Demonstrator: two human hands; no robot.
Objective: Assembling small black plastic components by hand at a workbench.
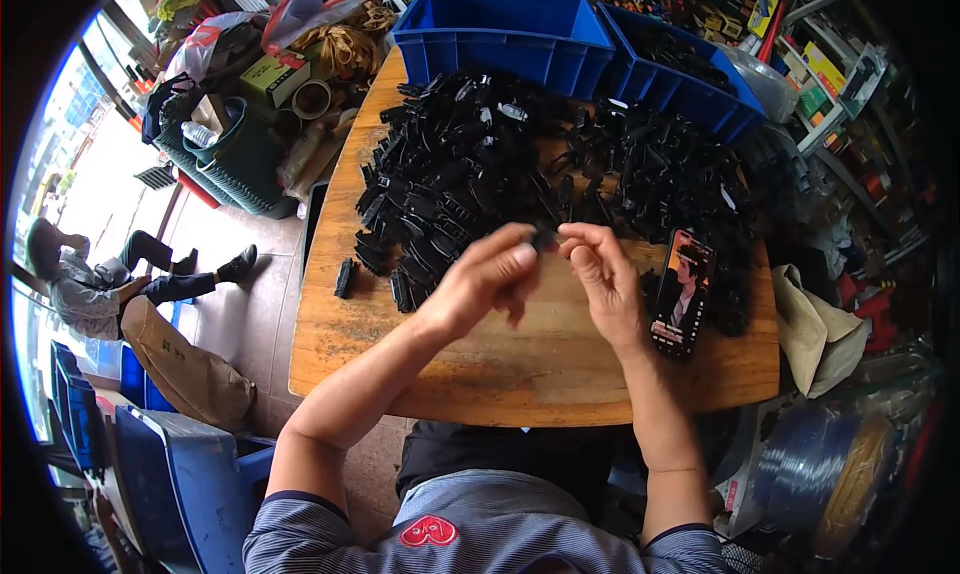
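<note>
Over the wooden table (480,369), my two hands are raised close together, fingertips nearly meeting. My left hand (485,279) is closed, its thumb and forefinger pinching a small black plastic part (543,239) that is partly hidden and blurred. My right hand (607,282) has its fingers curled in toward that part; what lies at its fingertips is too small to make out. Just beyond both hands spreads a large pile of black plastic parts (430,179), with a second heap (665,169) to the right. One loose part (345,278) lies apart at the left.
At the table's far edge stand a blue bin (505,54) and another blue bin (690,99) with black parts inside. A lit phone (682,299) lies right of my right hand. Leftward, a person (95,289) sits near a blue chair (190,474). A wire spool (825,474) stands at right.
</note>
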